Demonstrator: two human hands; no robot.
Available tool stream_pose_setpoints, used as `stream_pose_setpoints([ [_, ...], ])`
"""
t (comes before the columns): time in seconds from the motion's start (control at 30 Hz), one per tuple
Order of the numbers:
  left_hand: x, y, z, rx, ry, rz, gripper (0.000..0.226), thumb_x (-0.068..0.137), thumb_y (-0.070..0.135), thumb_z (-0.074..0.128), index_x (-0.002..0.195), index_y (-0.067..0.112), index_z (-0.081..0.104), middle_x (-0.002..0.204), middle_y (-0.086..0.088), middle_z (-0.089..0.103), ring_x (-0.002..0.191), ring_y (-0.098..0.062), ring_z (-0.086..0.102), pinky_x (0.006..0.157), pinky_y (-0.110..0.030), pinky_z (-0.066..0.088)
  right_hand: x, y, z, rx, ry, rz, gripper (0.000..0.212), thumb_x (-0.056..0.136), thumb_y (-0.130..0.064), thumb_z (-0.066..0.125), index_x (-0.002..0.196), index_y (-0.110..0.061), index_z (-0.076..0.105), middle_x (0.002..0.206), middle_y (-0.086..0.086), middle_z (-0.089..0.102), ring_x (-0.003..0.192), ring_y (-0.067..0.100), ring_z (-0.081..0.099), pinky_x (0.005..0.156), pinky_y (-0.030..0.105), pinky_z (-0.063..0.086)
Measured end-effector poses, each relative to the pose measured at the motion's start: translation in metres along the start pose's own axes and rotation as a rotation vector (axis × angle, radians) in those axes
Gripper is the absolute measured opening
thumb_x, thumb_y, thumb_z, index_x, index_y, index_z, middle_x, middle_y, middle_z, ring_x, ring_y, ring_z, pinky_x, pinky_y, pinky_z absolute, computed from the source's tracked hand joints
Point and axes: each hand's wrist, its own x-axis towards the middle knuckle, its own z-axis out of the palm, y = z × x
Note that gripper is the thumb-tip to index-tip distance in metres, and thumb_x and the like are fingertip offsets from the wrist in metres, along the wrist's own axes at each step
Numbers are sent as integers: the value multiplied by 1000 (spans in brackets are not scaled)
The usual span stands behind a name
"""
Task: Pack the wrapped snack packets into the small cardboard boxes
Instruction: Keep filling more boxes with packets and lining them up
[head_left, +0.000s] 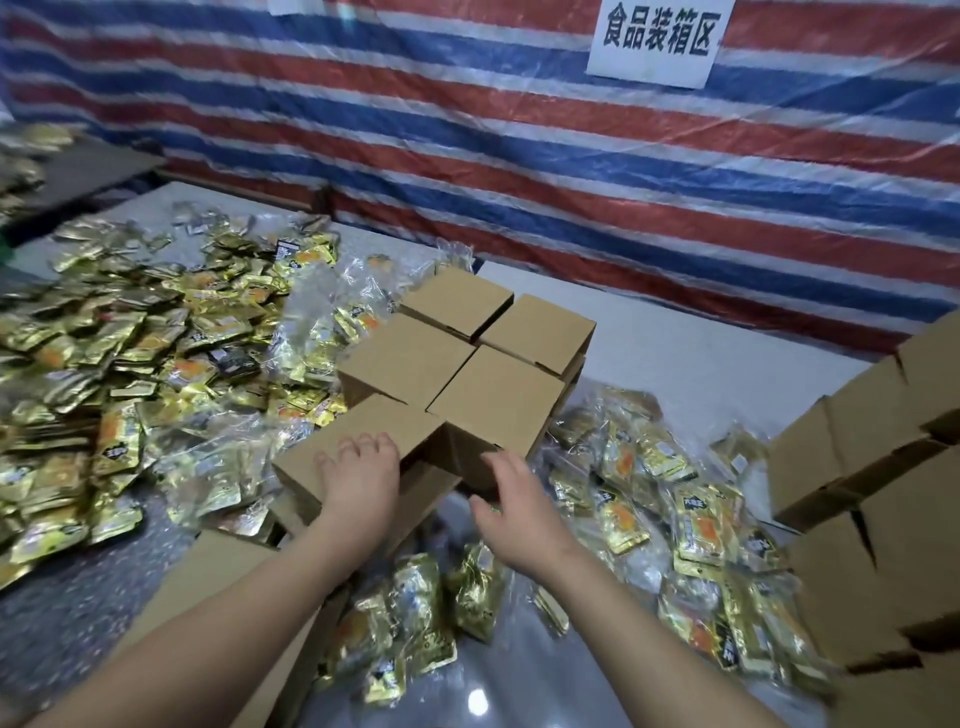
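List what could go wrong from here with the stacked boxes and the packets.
1. The left hand presses the nearest closed box, which sits at the stack's edge; a push might tip it onto the loose packets below.
2. The right hand reaches under a neighbouring box, which might shift the stack.

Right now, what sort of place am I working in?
Probably a makeshift food-packing area. A paper sign hangs on a striped tarp, gold snack packets lie heaped on the table, and small cardboard boxes are stacked under your left hand and right hand.
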Motion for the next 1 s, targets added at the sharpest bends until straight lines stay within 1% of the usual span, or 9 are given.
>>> stream_pose_setpoints([
  [0.07,-12,-6,-29,-37,87,66,33,93,2,47,122,16,49,103,-2,63,100,-26,63,74,-38,49,10,-16,-17,37,93,-47,64,96,-33,56,152,-21,29,152,-3,33,140,16,33,120,37,26],
  [0.13,-26,-7,-62,-106,163,154,22,90,5,50,106,21,53,72,7,49,80,-25,63,60,-32,43,16,-30,-46,14,182,-115,68,93,-31,59,153,-24,28,157,-3,28,144,16,27,119,34,18],
  [0.2,-40,-1,-94,-197,225,277,18,93,16,52,106,26,58,77,5,58,85,-26,65,62,-32,45,15,-35,-79,-93,214,-182,64,89,-26,59,149,-23,36,155,0,33,144,19,29,118,34,18],
  [0.27,-52,13,-113,-274,234,409,18,98,27,50,111,28,62,95,2,68,94,-26,65,71,-33,49,2,-30,-108,-197,175,-194,53,85,-24,59,137,-23,52,142,0,49,133,20,43,115,38,33],
  [0.37,-66,44,-108,-378,227,544,18,98,35,53,107,27,67,98,1,70,96,-24,64,75,-32,49,-34,-4,-124,-334,103,-94,4,82,-29,55,85,-28,56,95,-6,59,94,21,59,79,37,52],
  [0.43,-72,69,-88,-417,214,589,21,96,42,56,100,26,69,96,2,70,95,-23,64,76,-33,50,-65,26,-117,-370,101,-8,14,80,-33,54,72,-26,45,81,-7,53,79,20,56,65,34,47],
  [0.6,-85,143,-13,-418,5,717,34,91,55,59,94,22,69,96,-1,70,96,-22,63,72,-32,45,-144,113,-63,-290,120,300,15,80,-37,52,74,-24,47,80,-5,54,76,20,54,54,29,31],
  [0.73,-104,195,48,-453,-208,753,29,93,49,61,99,22,70,98,-1,69,95,-20,63,72,-30,43,-192,162,-22,-221,74,461,12,86,-35,50,83,-24,52,88,-3,56,80,18,55,66,34,45],
  [1.0,-118,232,89,-448,-171,725,39,90,59,58,92,21,68,90,1,68,86,-18,63,66,-29,45,-219,200,-1,-112,98,519,6,89,-24,48,83,-25,47,87,-6,48,75,14,47,67,29,40],
])
